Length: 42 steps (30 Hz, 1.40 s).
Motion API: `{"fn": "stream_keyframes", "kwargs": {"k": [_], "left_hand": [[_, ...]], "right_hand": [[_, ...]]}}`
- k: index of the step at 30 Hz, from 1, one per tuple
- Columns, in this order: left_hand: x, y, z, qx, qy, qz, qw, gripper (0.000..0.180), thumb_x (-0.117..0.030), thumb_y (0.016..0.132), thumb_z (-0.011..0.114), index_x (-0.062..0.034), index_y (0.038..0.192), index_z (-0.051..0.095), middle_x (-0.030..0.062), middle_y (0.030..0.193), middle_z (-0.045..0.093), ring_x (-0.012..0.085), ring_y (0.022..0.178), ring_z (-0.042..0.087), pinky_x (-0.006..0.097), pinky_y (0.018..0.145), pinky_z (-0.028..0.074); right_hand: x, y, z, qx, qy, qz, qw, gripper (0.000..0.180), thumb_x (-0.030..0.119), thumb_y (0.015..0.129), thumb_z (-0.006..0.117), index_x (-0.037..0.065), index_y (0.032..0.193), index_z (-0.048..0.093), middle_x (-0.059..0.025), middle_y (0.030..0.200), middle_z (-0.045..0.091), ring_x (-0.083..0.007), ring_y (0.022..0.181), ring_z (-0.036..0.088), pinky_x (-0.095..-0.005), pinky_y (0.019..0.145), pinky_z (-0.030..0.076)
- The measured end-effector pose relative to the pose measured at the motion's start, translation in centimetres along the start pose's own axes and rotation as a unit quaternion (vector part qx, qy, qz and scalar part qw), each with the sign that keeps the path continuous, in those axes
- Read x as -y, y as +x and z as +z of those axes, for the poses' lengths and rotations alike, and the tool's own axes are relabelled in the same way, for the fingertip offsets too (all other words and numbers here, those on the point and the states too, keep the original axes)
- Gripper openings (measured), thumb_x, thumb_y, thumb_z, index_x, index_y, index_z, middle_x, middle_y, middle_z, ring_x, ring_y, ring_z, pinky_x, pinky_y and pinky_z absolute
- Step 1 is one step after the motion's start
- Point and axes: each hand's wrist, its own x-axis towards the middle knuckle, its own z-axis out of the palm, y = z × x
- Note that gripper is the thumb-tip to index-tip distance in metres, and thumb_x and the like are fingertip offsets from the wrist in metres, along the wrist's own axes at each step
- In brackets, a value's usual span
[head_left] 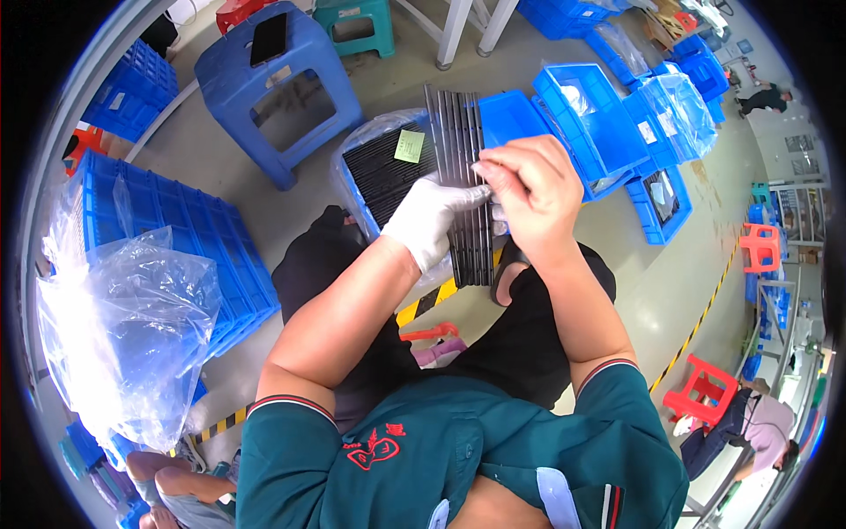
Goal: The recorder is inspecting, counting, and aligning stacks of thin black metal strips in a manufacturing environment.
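Green label [409, 145] on bagged black parts [388, 176]

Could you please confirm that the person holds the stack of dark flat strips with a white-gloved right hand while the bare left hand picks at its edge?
Not quite: the head view shows the white glove on the left hand, holding the stack of dark flat strips, while the bare right hand picks at its edge.

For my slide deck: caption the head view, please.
Gloved left hand and bare right hand hold dark strips above blue bins.
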Motion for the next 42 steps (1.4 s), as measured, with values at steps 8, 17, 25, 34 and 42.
{"fn": "stream_keyframes", "kwargs": {"k": [8,17,25,34,42], "left_hand": [[-0.3,-0.4,0.7,0.021,-0.023,-0.012,0.999,0.025,0.000,0.089,0.057,-0.0027,0.113,0.059,0.0072,0.098,0.065,0.0187,0.086,0.067,0.033,0.074,0.056],[0.4,0.1,-0.2,0.016,0.010,0.007,1.000,0.025,-0.002,0.087,0.062,-0.0034,0.111,0.061,0.0043,0.096,0.064,0.0140,0.087,0.064,0.028,0.078,0.051],[0.7,0.3,-0.4,0.008,0.052,0.020,0.998,0.022,-0.006,0.085,0.061,-0.0029,0.106,0.062,0.0035,0.096,0.063,0.0109,0.087,0.060,0.026,0.078,0.048],[0.5,0.3,0.0,0.015,0.029,0.022,0.999,0.023,-0.003,0.087,0.060,-0.0029,0.110,0.061,0.0052,0.097,0.065,0.0149,0.087,0.064,0.028,0.076,0.052],[0.0,-0.2,0.6,0.029,0.014,0.001,0.999,0.026,-0.001,0.087,0.058,-0.0027,0.113,0.059,0.0063,0.097,0.065,0.0170,0.086,0.066,0.031,0.075,0.055]], "right_hand": [[-1.1,-0.9,0.8,0.027,0.103,0.177,0.979,0.012,0.007,0.070,0.079,0.004,0.079,0.072,-0.0062,0.077,0.067,-0.0202,0.074,0.063,-0.0292,0.065,0.049],[-1.2,-0.6,0.9,0.031,-0.010,0.038,0.999,0.013,0.013,0.068,0.079,0.009,0.075,0.069,-0.0042,0.073,0.064,-0.0237,0.070,0.059,-0.0332,0.061,0.048],[-1.3,-0.5,0.6,0.067,-0.033,-0.012,0.997,0.015,0.009,0.067,0.079,0.007,0.078,0.070,-0.0051,0.073,0.064,-0.0225,0.069,0.059,-0.0320,0.061,0.047],[-0.9,-0.6,0.0,0.032,-0.013,0.011,0.999,0.011,0.010,0.069,0.077,0.008,0.075,0.067,-0.0046,0.071,0.064,-0.0245,0.065,0.058,-0.0346,0.060,0.047],[-1.2,-1.0,0.5,0.049,0.071,0.154,0.984,0.011,0.010,0.072,0.078,0.005,0.077,0.070,-0.0059,0.073,0.066,-0.0221,0.069,0.061,-0.0316,0.061,0.048]]}}
